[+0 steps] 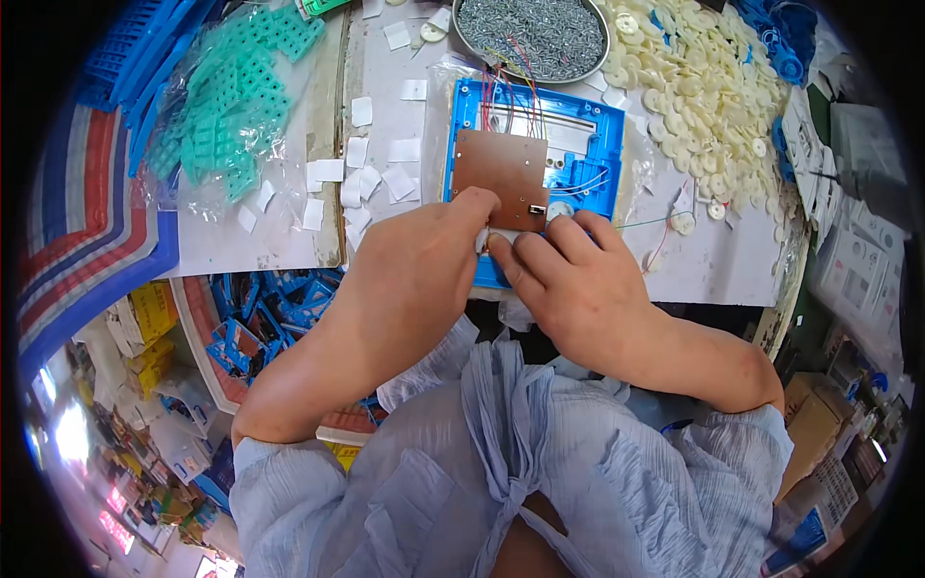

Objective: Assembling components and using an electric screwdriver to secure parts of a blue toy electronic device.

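A brown circuit board [501, 178] lies tilted over an open blue plastic casing [605, 144], with thin coloured wires running from its far edge. My left hand [414, 265] is closed at the board's near left corner, its curled fingers gripping the edge. Beside it, my right hand [583, 279] is closed too, thumb and fingertips bunched at the board's near edge, over the casing's near side. A small white piece shows between the two hands; what the right fingertips pinch is hidden. A white round disc [559, 209] sits in the casing by the right knuckles.
A metal bowl of screws [530, 39] stands beyond the casing. Cream plastic discs [699, 87] are heaped at the far right. White paper pieces [403, 151] and bagged green plastic parts [231, 106] lie leftward. Below the table edge, a bin [207, 347] holds blue parts.
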{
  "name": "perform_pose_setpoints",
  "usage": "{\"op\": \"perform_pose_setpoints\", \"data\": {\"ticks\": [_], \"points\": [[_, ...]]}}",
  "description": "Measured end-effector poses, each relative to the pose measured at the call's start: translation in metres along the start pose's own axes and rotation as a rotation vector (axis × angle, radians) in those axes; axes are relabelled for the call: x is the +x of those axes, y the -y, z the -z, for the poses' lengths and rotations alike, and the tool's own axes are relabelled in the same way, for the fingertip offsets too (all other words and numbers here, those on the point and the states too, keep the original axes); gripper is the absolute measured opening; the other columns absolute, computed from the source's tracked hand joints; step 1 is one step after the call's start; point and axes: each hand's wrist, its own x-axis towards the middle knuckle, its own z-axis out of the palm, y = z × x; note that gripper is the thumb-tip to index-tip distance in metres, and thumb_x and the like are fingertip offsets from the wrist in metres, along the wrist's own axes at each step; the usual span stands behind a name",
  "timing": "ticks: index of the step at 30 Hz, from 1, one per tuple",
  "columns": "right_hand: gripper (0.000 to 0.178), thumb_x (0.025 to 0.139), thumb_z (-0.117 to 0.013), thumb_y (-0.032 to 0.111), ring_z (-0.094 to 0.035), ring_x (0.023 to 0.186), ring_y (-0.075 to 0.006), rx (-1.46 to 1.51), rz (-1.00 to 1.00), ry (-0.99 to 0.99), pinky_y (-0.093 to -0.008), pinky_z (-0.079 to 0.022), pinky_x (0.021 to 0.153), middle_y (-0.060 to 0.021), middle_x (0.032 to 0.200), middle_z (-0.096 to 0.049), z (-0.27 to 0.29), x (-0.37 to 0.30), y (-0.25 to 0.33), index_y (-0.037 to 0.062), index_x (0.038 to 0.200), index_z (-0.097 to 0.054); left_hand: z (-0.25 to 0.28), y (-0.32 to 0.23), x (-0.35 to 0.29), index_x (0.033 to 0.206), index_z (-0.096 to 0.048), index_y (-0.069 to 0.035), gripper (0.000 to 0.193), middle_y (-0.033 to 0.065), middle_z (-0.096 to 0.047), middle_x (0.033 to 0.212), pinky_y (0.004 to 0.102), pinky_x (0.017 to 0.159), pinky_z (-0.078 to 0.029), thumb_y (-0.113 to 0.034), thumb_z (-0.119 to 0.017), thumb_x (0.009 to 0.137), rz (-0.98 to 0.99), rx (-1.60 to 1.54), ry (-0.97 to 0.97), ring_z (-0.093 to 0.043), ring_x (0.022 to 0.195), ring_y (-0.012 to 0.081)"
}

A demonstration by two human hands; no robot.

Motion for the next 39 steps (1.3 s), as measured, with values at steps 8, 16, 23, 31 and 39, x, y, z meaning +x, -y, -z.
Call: {"op": "perform_pose_setpoints", "data": {"ticks": [8, 16, 23, 31, 39], "points": [[0.039, 0.080, -0.063, 0.014, -0.055, 0.093, -0.0219, -0.020, 0.022, -0.003, -0.0382, -0.044, 0.084, -0.0056, 0.095, -0.057, -0.001, 0.001, -0.001, -0.0031, 0.115, -0.069, -0.009, 0.006, -0.003, 0.112, -0.060, -0.001, 0.025, 0.0169, -0.066, 0.091, 0.0413, 0.066, -0.053, 0.004, -0.064, 0.088, -0.091, 0.015, -0.167, -0.068, 0.079, 0.0333], [0.050, 0.079, -0.063, 0.014, -0.057, 0.091, -0.0212, -0.014, 0.051, 0.052, -0.0355, -0.048, 0.087, -0.0050, 0.098, -0.059, 0.004, 0.002, -0.003, -0.0009, 0.126, -0.067, 0.003, 0.031, -0.042, 0.102, -0.065, -0.003, 0.025, 0.0066, -0.057, 0.090, 0.0316, 0.070, -0.047, 0.001, -0.074, 0.080, 0.079, 0.048, -0.371, -0.060, 0.081, 0.0193], [0.052, 0.078, -0.062, 0.014, -0.058, 0.089, -0.0212, 0.016, 0.076, 0.014, -0.0344, -0.049, 0.080, -0.0045, 0.093, -0.060, 0.001, 0.007, -0.005, -0.0021, 0.127, -0.067, -0.022, 0.033, -0.060, 0.086, -0.064, -0.001, 0.009, 0.0097, -0.059, 0.093, 0.0314, 0.070, -0.047, 0.002, -0.073, 0.083, 0.003, -0.184, -0.230, -0.058, 0.079, 0.0202], [0.055, 0.080, -0.064, 0.013, -0.056, 0.089, -0.0213, -0.074, 0.041, 0.114, -0.0348, -0.045, 0.075, -0.0049, 0.093, -0.058, 0.005, 0.020, 0.006, -0.0016, 0.133, -0.062, 0.001, 0.028, -0.019, 0.089, -0.067, 0.001, 0.004, 0.0104, -0.067, 0.096, 0.0255, 0.064, -0.048, 0.000, -0.071, 0.089, -0.081, -0.422, -0.400, -0.061, 0.077, 0.0119], [0.050, 0.081, -0.063, 0.010, -0.058, 0.089, -0.0240, 0.035, 0.052, 0.207, -0.0369, -0.048, 0.077, -0.0074, 0.092, -0.060, 0.019, 0.023, 0.001, -0.0033, 0.130, -0.063, -0.007, 0.032, 0.006, 0.089, -0.066, 0.002, 0.020, 0.0126, -0.072, 0.089, 0.0241, 0.060, -0.052, -0.010, -0.057, 0.103, 0.198, -0.993, -0.222, -0.065, 0.066, 0.0112]]}}
